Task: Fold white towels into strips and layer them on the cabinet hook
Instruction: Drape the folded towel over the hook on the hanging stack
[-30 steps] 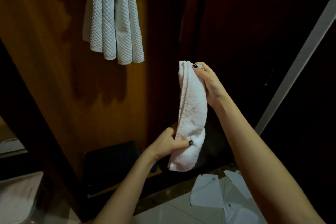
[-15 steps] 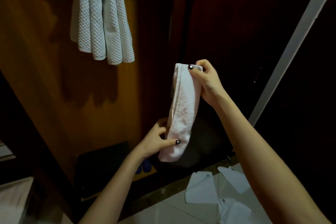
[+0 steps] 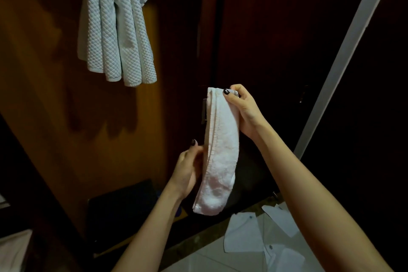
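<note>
A white towel [image 3: 220, 150] folded into a narrow strip hangs upright in front of me. My right hand [image 3: 242, 110] pinches its top end, thumb on the front face. My left hand [image 3: 189, 168] lies against the strip's left edge near the middle, fingers fairly straight, thumb raised. Several waffle-textured white towel strips [image 3: 117, 28] hang in layers from the top of the wooden cabinet panel [image 3: 44, 95] at upper left; the hook itself is hidden under them.
Dark cabinet doors [image 3: 276, 40] fill the middle and right. A pale diagonal frame bar [image 3: 344, 55] runs at the right. White shirts [image 3: 260, 240] lie on the tiled floor at the bottom. A dark box [image 3: 119, 212] sits low at left.
My left hand has let go of the strip's lower end and moved up along its left edge. The hanging towels have come closer in view. My right hand keeps its pinch.
</note>
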### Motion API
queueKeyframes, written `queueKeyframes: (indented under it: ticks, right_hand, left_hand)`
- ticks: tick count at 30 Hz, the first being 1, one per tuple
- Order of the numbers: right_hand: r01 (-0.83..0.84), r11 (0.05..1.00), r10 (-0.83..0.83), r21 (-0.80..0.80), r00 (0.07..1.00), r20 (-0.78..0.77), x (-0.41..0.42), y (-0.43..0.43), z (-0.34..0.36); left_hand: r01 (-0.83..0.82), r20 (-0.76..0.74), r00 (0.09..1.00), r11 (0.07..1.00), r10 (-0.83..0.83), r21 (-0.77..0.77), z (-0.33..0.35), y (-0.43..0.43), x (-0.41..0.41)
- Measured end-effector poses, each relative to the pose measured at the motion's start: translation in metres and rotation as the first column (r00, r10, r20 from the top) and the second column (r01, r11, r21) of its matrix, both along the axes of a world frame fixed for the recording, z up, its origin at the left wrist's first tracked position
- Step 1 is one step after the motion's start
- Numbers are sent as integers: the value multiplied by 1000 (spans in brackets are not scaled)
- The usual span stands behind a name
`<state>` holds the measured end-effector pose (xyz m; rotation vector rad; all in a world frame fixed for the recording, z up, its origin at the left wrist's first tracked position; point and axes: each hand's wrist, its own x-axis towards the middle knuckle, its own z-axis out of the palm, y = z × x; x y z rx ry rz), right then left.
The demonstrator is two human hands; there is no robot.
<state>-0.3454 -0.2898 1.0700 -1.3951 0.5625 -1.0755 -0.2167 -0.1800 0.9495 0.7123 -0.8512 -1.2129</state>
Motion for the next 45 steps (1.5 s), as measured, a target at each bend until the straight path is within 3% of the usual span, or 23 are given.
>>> queueKeyframes:
  ticks: [2, 6, 9, 15, 19, 22, 31, 34, 38, 42, 45]
  right_hand:
    - [-33, 999, 33, 13, 999, -5, -5, -2, -1]
    - [-166, 985, 168, 44, 984, -56, -13, -3, -11]
    - [-217, 972, 222, 86, 974, -48, -18, -3, -21]
    - [-368, 908, 327, 199, 921, 212, -34, -13, -38]
    - [-382, 886, 281, 262, 893, 353, -40, -18, -52]
    - [-407, 866, 271, 290, 870, 412, -38, -20, -62]
    - [-552, 752, 277, 361, 761, 587, -28, -19, -90]
    - [-484, 796, 250, 365, 810, 530, -24, -21, -90]
    - [-358, 819, 112, 449, 867, 486, -14, -22, -85]
    - [-148, 887, -47, 438, 913, 405, -6, -21, -80]
    - [27, 955, -96, 295, 970, 221, -8, -20, -70]
  left_hand:
    - [23, -23, 999, 999, -24, -30, 5, -4, 5]
    - [117, 249, 962, 993, -108, -24, 24, -15, 6]
    - [179, 287, 942, 984, -172, 1, 30, -18, -3]
    - [-8, 469, 882, 996, 51, -93, 30, -17, -7]
    - [-162, 626, 700, 930, 344, -329, 33, -13, -5]
    - [-107, 692, 609, 905, 387, -412, 27, -13, 0]
    - [81, 921, 381, 989, 85, -125, 15, -14, 11]
    - [95, 902, 432, 995, -19, -24, 11, -14, 8]
    - [-69, 954, 295, 995, -52, 76, -10, -18, -7]
    - [-254, 913, 404, 966, 63, 46, -33, -25, -17]
    - [-250, 780, 616, 966, 110, 61, -45, -27, -13]
